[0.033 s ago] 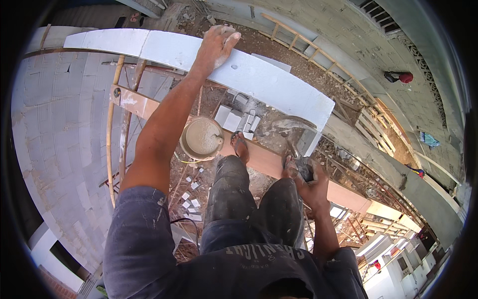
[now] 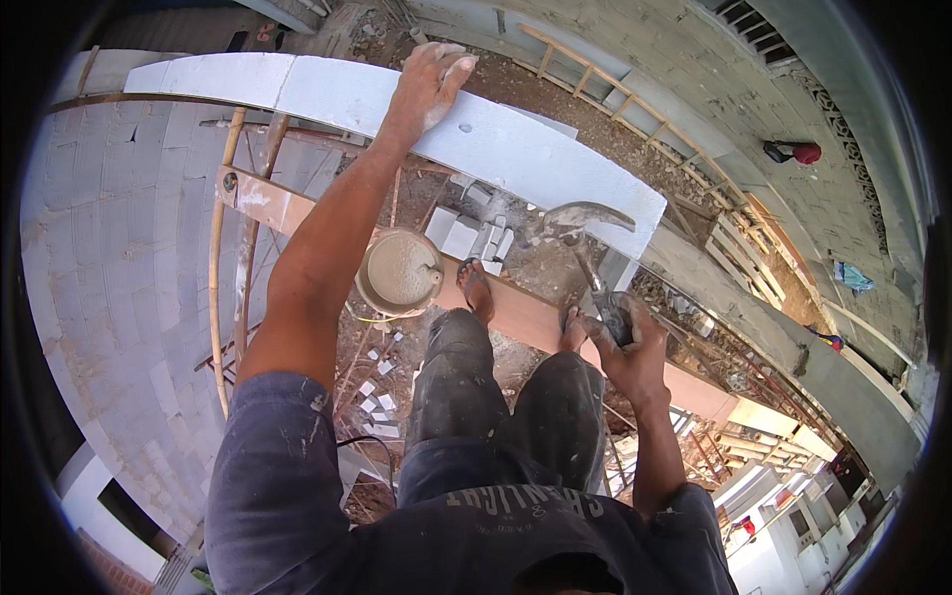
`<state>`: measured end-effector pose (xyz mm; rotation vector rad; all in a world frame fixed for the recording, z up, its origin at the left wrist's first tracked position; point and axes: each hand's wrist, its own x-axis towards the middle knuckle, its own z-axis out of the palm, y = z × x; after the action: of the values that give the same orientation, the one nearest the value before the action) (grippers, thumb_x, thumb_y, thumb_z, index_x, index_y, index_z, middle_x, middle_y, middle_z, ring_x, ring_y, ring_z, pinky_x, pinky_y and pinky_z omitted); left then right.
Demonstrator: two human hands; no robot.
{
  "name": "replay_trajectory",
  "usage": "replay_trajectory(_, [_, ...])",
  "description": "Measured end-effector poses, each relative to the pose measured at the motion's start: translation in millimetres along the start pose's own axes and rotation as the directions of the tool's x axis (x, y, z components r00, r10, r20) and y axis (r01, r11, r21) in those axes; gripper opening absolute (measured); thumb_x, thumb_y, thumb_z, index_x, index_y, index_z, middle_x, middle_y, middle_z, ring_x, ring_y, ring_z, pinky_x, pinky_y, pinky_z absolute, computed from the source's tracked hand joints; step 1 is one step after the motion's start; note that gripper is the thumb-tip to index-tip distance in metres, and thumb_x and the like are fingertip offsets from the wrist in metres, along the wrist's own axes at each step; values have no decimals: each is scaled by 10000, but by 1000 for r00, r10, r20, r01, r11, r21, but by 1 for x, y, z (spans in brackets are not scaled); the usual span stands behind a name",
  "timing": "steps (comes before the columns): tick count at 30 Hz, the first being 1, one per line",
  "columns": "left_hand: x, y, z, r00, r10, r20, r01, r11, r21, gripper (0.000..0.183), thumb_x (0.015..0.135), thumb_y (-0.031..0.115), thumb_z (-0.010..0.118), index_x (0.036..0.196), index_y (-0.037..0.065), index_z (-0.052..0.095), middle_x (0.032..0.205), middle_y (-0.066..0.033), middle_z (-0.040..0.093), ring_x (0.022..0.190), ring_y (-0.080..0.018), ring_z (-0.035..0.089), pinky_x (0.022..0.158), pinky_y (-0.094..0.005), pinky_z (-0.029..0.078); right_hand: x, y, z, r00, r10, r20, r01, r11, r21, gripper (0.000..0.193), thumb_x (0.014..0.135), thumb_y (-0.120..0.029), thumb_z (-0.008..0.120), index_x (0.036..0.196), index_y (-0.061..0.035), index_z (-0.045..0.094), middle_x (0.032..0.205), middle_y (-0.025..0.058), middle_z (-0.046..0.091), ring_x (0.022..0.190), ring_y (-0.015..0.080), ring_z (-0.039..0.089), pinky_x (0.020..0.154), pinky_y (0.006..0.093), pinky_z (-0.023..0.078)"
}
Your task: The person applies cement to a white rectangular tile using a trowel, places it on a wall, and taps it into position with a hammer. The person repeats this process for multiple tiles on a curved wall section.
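Note:
My left hand (image 2: 428, 91) rests on a long row of white blocks (image 2: 555, 159), its fingers bent over the far edge. The fingertips are partly hidden there. My right hand (image 2: 635, 352) is wrapped around the dark grip of a hammer (image 2: 587, 266). The hammer's curved metal head lies in view against the near side of the block at the row's right end; I cannot tell if they touch. Below the blocks, a round bucket (image 2: 399, 272) of wet grey mortar stands to the left of my feet.
My feet are on a narrow wooden plank (image 2: 521, 312) above rubble-strewn ground. Bamboo poles (image 2: 220, 268) rise at the left by a grey block wall (image 2: 119, 248). Cut block pieces (image 2: 454, 233) lie near the bucket. A wooden ladder (image 2: 605, 94) lies beyond the row.
The hammer has moved away from me toward the row's near edge, its head now sharp instead of blurred. My left hand has stayed in about the same place.

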<state>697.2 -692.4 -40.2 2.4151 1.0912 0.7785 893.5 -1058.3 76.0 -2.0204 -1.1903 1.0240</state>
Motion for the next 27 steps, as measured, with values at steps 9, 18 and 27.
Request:
replay_trajectory(9, [-81,3,-68,736,-152,-660,177,984,-29,386,1008,316,507,1137,-13,664,1240,-171,530,1151,-281,499,970,-390,421,179,-89,26,954,-207,215,282,862,-420,415,859,-273,643,1141,30,614,814,264,672,795,422,668,754,483,527])
replay_trajectory(18, [-429,13,-88,676,-689,261,605,721,338,374,836,201,702,1157,13,660,1270,-228,555,1212,-380,494,1014,-439,403,230,-145,153,925,-337,176,372,895,-246,230,698,-96,658,877,33,722,899,223,701,871,355,697,791,409,547])
replay_trajectory(27, [-445,74,-94,440,-776,452,757,591,278,277,808,143,681,1068,47,692,1032,-220,676,994,-380,640,860,-437,494,249,-147,143,903,-353,244,408,882,-235,207,695,-89,667,841,54,705,897,238,679,850,370,687,785,423,542])
